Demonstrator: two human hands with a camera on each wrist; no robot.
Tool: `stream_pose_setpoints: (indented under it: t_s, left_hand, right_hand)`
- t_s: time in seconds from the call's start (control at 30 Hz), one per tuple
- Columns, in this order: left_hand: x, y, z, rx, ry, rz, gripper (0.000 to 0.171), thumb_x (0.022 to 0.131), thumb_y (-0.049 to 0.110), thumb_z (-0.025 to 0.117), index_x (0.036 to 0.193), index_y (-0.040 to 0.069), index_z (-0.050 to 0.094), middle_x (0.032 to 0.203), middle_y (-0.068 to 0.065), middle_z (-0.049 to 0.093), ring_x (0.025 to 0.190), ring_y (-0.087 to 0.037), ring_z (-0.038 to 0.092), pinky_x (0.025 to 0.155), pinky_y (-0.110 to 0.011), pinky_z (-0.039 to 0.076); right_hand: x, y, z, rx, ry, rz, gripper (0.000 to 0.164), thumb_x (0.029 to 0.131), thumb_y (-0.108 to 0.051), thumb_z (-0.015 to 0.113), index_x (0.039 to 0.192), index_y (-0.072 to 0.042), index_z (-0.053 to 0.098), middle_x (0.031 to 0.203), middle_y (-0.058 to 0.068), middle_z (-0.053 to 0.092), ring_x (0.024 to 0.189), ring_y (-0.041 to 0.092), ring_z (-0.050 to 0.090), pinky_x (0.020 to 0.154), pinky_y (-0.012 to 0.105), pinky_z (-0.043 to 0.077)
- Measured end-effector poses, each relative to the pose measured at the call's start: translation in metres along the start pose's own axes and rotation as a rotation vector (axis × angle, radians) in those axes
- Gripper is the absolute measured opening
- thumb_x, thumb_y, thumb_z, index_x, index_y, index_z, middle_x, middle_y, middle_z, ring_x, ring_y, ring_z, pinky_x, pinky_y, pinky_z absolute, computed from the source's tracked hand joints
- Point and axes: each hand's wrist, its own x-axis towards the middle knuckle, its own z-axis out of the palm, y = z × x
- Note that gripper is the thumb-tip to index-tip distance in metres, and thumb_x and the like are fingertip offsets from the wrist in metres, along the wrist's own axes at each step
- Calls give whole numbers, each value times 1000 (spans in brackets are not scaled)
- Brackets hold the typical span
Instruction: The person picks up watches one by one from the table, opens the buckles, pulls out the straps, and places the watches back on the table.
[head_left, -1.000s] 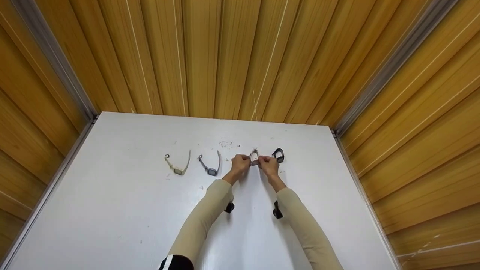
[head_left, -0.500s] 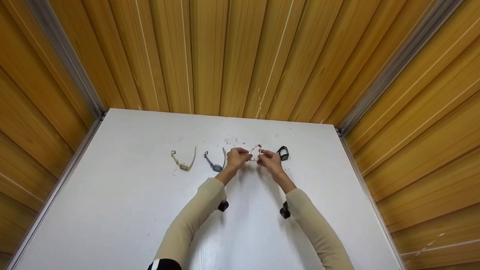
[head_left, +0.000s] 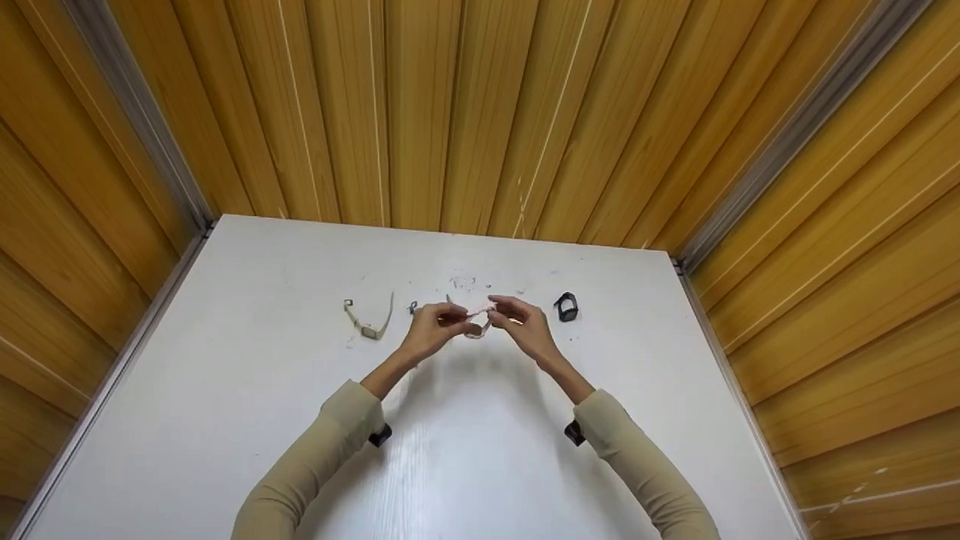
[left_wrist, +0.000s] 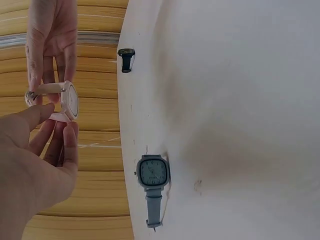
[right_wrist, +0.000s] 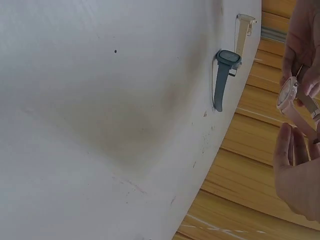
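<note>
A pale pink wristwatch point(left_wrist: 70, 100), its strap bent into a loop, is held up above the table between both hands. The left hand point(head_left: 430, 330) pinches it with thumb and fingers near the round case. At the strap by the buckle, the fingers of the right hand point(head_left: 523, 330) grip the other side. In the right wrist view the left hand point(right_wrist: 302, 45) partly covers the strap, and the right hand point(right_wrist: 300, 185) is cut off by the frame's edge.
A blue-grey watch point(left_wrist: 153, 171) lies behind the left hand, mostly hidden in the head view. Left of it lies a cream watch point(head_left: 369, 331) with its strap spread. A black watch point(head_left: 568, 307) stands looped at right. The white table point(head_left: 480, 450) meets wood-patterned walls.
The pink watch has been lifted off the table, moved left and turned, its case now toward the person. Both hands have moved left with it; the left covers the blue-grey watch.
</note>
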Motion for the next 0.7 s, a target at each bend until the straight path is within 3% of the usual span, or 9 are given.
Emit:
stream_pose_setpoints:
  t_s: [0.2,0.33,0.47,0.6,0.7]
  left_hand:
    - [-7,0,-4,93,0,139,26,88,4,78,109,-9,73,98,-22,75,90,-35,74,82,-46,63]
    - [-8,1,-3,148,48,200,29,87,9,81,111,-5,74,96,-18,75,91,-32,71,81,-50,62]
    - [-8,2,-1,162,91,224,26,87,10,80,110,0,76,98,-14,76,93,-30,70,79,-46,61]
    - [-8,3,2,131,107,224,22,87,11,80,108,2,77,97,-12,76,92,-28,70,78,-43,60]
    - [-7,3,4,111,118,230,19,89,11,79,106,2,77,95,-12,76,91,-28,70,77,-42,60]
  right_hand:
    - [-5,-24,8,-57,-20,-108,24,96,5,64,119,14,68,114,37,67,104,48,68,89,35,63]
    - [-12,-42,11,-74,-5,-144,23,94,6,66,115,16,68,111,37,68,103,48,69,87,30,63]
    - [-13,-45,12,-80,-1,-163,23,93,7,67,114,17,67,110,37,69,103,46,70,88,30,63]
    - [-14,-46,13,-95,-3,-163,23,93,7,68,113,17,68,108,34,71,102,44,71,88,32,63]
    - [-10,-34,14,-114,20,-162,22,93,6,68,113,15,69,109,32,72,103,45,71,89,36,63]
